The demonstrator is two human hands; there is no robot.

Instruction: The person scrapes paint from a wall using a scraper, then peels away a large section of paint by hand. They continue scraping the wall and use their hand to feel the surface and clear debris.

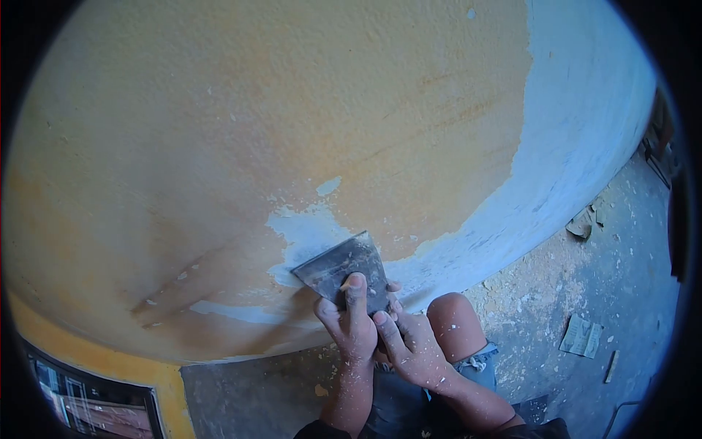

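Observation:
A flat, dark metal scraper has its wide edge up against the yellow-painted wall, at a pale patch where paint is off. My left hand grips the scraper from below, its thumb pressed flat on the blade's face. Beside it, my right hand is also closed on the scraper's lower part, with some fingers hidden behind the blade. Pale paint flecks dot both hands and forearms. The scraper's handle, if there is one, is hidden.
A bare whitish band runs down the wall's right side and along its bottom. Paint chips litter the grey floor near a sheet of paper and a small stick. My bent knee is close to the wall. A dark-framed window shows lower left.

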